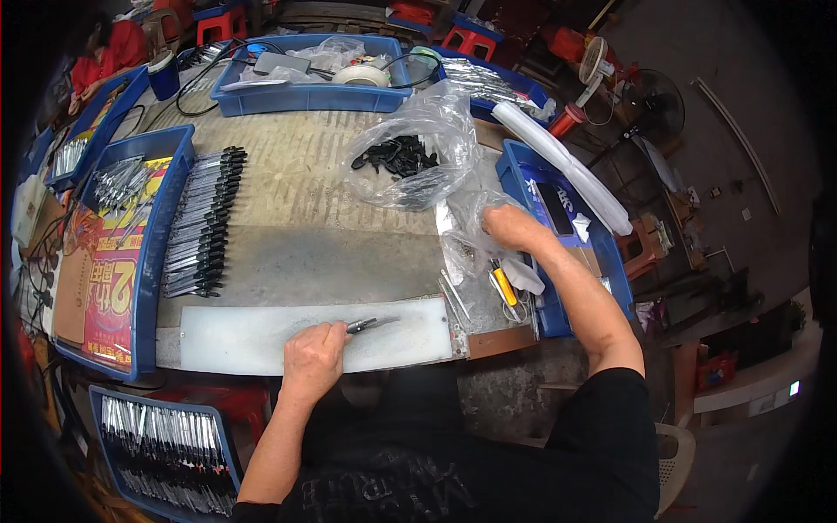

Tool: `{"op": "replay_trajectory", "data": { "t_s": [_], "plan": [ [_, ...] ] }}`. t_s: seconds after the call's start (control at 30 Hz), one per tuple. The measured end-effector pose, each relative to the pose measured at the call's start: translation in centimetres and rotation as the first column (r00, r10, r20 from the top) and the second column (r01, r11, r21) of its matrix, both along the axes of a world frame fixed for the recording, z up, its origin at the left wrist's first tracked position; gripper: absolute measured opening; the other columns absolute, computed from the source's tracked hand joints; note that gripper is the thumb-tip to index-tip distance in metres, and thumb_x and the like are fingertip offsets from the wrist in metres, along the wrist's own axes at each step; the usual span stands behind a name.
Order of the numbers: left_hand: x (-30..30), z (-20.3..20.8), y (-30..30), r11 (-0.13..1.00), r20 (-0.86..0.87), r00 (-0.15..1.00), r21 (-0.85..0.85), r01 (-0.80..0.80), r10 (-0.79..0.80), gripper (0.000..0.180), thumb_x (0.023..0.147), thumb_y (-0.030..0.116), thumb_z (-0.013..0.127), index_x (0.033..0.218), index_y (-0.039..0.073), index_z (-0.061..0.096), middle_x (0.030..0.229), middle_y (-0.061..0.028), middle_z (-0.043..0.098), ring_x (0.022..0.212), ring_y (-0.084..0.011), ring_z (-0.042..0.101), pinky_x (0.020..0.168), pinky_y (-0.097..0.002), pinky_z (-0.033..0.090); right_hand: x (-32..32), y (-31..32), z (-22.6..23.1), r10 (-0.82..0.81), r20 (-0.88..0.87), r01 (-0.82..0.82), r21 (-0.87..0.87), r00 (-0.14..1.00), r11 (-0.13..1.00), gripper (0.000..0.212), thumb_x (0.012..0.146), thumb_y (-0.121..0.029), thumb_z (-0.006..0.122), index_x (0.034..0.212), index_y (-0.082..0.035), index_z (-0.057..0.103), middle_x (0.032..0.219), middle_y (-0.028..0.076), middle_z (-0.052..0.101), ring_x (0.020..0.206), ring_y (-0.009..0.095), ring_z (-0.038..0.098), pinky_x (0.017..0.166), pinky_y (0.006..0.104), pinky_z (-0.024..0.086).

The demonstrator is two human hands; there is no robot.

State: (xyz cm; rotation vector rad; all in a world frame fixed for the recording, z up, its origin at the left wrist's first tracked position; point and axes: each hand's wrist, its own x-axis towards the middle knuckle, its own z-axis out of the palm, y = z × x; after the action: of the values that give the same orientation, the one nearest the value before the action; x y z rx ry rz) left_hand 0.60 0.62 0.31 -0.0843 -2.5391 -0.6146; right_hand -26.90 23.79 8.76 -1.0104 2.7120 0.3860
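Note:
My left hand (314, 357) is closed around a pen (361, 326), its black end pointing right over a white board (227, 336) at the table's near edge. My right hand (513, 228) is at a crumpled clear plastic bag (471, 213) on the table's right side. Its fingers are curled and partly hidden by the plastic, so what they grip does not show. Beyond it, a larger clear bag (370, 187) holds small black parts (397, 159). To the left lies a long row of clear-barrelled pens (202, 213) with black ends.
Blue trays stand around: one with pens and printed card (180, 187) at left, one with odds and ends (305, 103) at the back, one with a phone (554, 209) at right. A yellow-handled tool (503, 286) lies near my right forearm. A person in red (122, 48) sits far left.

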Motion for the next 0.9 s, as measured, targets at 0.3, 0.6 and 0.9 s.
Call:
{"op": "replay_trajectory", "data": {
  "t_s": [0.3, 0.6, 0.9],
  "plan": [
    [-0.3, -0.2, 0.0, 1.000, 0.002, 1.000, 0.007, 0.006, -0.006, 0.013, 0.074, 0.011, 0.062, 0.073, 0.006, 0.050, 0.059, -0.0068, 0.048, 0.054, -0.0235, 0.054, 0.048, -0.0350, 0.044, 2.3, -2.0, 4.8, -0.127, 0.132, 0.169, -0.380, 0.983, 0.910, 0.028, 0.086, -0.023, 0.047, 0.086, 0.004, 0.055, 0.088, 0.027, 0.058, 0.090, 0.041, 0.055, 0.076, 0.0464, 0.042],
    [-0.4, -0.3, 0.0, 0.999, -0.053, 0.999, 0.036, 0.013, -0.011, 0.015, 0.071, 0.009, 0.065, 0.072, 0.005, 0.050, 0.056, -0.0075, 0.047, 0.053, -0.0241, 0.054, 0.047, -0.0354, 0.043, 4.7, -9.9, -3.7, 0.083, 0.048, -0.044, -0.539, 0.995, 0.841, 0.023, 0.085, -0.016, 0.044, 0.083, 0.006, 0.052, 0.080, 0.029, 0.058, 0.077, 0.044, 0.057, 0.068, 0.0487, 0.045],
    [-0.2, -0.2, 0.0, 1.000, -0.032, 0.999, 0.020, 0.007, -0.007, 0.015, 0.071, 0.010, 0.064, 0.073, 0.005, 0.050, 0.057, -0.0065, 0.048, 0.052, -0.0223, 0.054, 0.046, -0.0341, 0.043, 6.9, -11.7, -8.6, 0.038, -0.203, -0.142, -0.530, 0.978, 0.836, 0.012, 0.084, -0.012, 0.043, 0.084, 0.000, 0.047, 0.075, 0.023, 0.059, 0.067, 0.040, 0.060, 0.058, 0.0481, 0.048]
  ]
}}
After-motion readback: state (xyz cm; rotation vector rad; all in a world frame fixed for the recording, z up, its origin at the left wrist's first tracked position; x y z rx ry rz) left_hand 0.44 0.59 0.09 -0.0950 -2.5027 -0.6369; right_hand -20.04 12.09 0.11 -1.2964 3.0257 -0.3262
